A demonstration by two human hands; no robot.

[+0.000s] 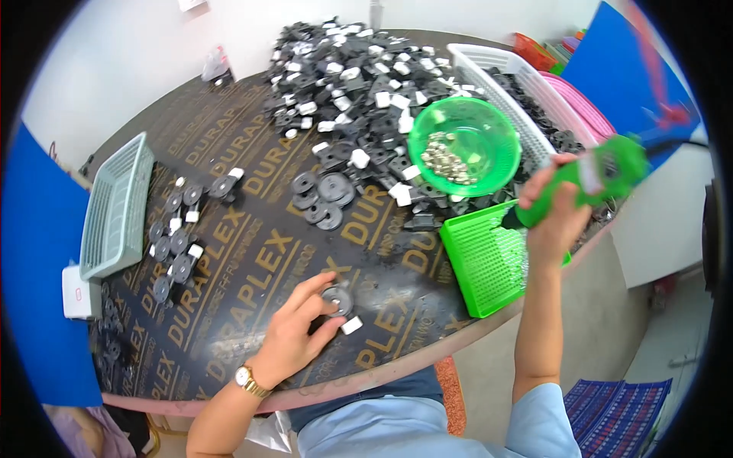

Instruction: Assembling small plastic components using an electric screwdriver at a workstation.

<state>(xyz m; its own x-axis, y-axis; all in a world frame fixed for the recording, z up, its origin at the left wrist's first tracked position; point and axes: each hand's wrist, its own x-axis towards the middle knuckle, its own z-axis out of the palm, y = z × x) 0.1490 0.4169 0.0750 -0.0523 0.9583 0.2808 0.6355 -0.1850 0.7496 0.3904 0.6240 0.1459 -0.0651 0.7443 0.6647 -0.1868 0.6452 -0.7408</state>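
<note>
Close to the table's front edge, my left hand (294, 328) has its fingers and thumb around a round black wheel-like part (338, 300) that lies on the dark table. A small white block (351, 325) sticks out at its near side. On the right, my right hand (561, 210) is wrapped round a green electric screwdriver (617, 166), somewhat blurred. The tool's dark front end points down-left over a shallow green basket (466, 263) holding small shiny metal pieces, apparently screws. Behind that basket, a round green colander (504, 168) contains small metallic pieces.
A large heap of black parts with white blocks (343, 76) covers the back. Loose black discs (334, 189) lie mid-table. Several similar wheel-like parts (179, 243) sit at left beside a grey-green basket (114, 206). A white basket (527, 114) with black parts stands back right.
</note>
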